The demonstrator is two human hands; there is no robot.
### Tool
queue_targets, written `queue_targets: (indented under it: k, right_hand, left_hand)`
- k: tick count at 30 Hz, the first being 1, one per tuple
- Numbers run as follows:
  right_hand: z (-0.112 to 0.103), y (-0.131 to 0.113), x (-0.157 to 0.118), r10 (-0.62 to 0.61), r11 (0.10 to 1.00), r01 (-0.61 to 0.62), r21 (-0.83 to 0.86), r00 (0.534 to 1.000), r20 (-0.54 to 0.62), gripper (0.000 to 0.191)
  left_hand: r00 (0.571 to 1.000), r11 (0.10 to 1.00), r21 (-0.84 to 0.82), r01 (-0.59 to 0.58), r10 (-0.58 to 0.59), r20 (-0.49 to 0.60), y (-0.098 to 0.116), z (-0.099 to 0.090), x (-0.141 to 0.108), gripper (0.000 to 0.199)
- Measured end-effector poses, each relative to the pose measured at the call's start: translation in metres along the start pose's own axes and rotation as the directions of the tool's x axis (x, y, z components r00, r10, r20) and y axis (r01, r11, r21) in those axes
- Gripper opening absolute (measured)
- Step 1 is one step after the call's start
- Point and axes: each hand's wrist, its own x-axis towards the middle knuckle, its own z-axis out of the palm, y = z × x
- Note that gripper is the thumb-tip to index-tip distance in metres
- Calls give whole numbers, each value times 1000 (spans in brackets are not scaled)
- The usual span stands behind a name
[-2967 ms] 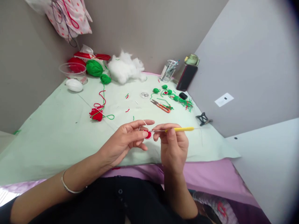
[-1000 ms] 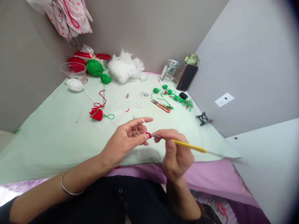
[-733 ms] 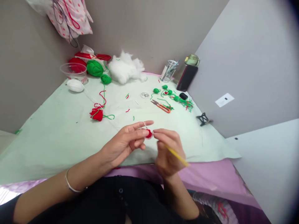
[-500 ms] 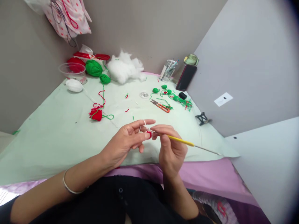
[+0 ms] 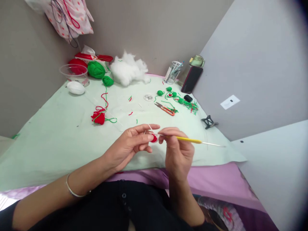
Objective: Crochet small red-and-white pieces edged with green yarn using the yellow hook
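Note:
Between thumb and fingers, my left hand (image 5: 131, 141) pinches a small red crochet piece (image 5: 154, 138) with a pale edge. White yarn (image 5: 150, 127) runs over its stretched index finger. My right hand (image 5: 178, 150) grips a crochet hook (image 5: 189, 139) by its yellow handle. One metal tip of the hook points left, just above the red piece; the other end sticks out to the right. Whether the tip sits in a loop is too small to tell. Both hands are above the front part of the pale green cloth (image 5: 60, 138).
Orange-handled thread snips (image 5: 165, 109) and small green balls (image 5: 181, 101) lie beyond my right hand. Red yarn (image 5: 99, 118) lies left; a white yarn ball (image 5: 76, 87), green yarn (image 5: 96, 69) and white stuffing (image 5: 128, 69) sit behind. A phone (image 5: 192, 79) leans at the back right.
My right hand has shifted slightly right, and the hook has turned nearer to level. More of the red piece shows beside my left thumb.

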Motion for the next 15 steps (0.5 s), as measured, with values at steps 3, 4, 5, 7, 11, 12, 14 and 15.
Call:
queue_targets:
  k: [3, 4, 5, 7, 11, 12, 14, 15]
  right_hand:
    - [0, 1, 0, 38, 999, -37, -20, 999, 36, 15]
    - [0, 2, 0, 61, 998, -61, 3, 998, 27, 16]
    - [-1, 1, 1, 86, 995, -87, 38, 996, 19, 18]
    - [-3, 0, 1, 113, 989, -115, 90, 993, 32, 21]
    - [-7, -4, -2, -32, 994, 39, -102, 997, 74, 22]
    - [-7, -4, -4, -112, 972, 131, -193, 988, 106, 22]
    - [-7, -1, -9, -285, 865, 347, -363, 934, 215, 25]
    - [-6, 1, -12, -359, 784, 444, -433, 895, 266, 27]
  left_hand:
    - [1000, 999, 31, -21, 20, 12, -2, 1, -2, 30]
    - [1000, 999, 37, -21, 21, 10, -2, 2, -3, 30]
    - [1000, 999, 45, -22, 22, 7, -1, 2, -3, 30]
    - [1000, 997, 69, -25, 25, 1, 2, 4, -5, 29]
    - [996, 989, 130, -66, 72, -42, 2, 5, -6, 31]
    - [994, 985, 151, -85, 95, -58, 1, 4, -7, 34]
    - [987, 977, 173, -122, 139, -86, -2, 4, -7, 43]
    - [985, 978, 163, -130, 147, -95, -4, 4, -7, 47]
